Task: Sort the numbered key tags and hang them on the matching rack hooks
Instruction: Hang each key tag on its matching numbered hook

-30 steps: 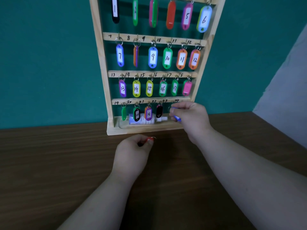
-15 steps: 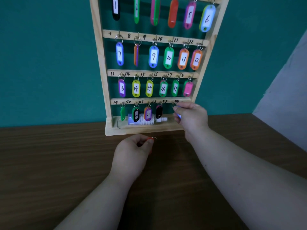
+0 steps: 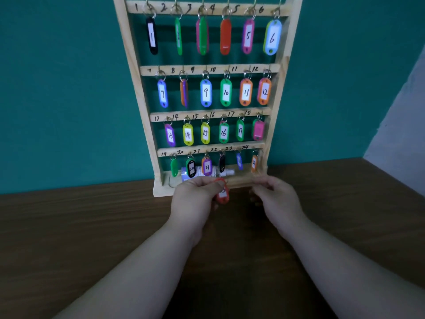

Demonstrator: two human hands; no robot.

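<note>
A wooden key rack (image 3: pixel 138 88) stands on the table against the teal wall, with four rows of numbered hooks and coloured tags hanging from them. My left hand (image 3: pixel 195 199) is raised in front of the rack's base and pinches the ring of a red key tag (image 3: pixel 222 194), which dangles below my fingers. My right hand (image 3: pixel 276 199) hovers just right of it with curled fingers, holding nothing that I can see. A blue tag (image 3: pixel 239 161) hangs on hook 23 and an orange tag (image 3: pixel 254 163) on hook 24.
A small white bottle (image 3: pixel 202 173) lies on the rack's bottom ledge behind the lowest tags. The brown wooden table (image 3: pixel 92 226) stretches toward me. A grey wall (image 3: pixel 400 134) starts at the right.
My right hand has let go of the blue tag at hook 23 and dropped to the rack's base. My left hand has lifted the red tag up toward the rack.
</note>
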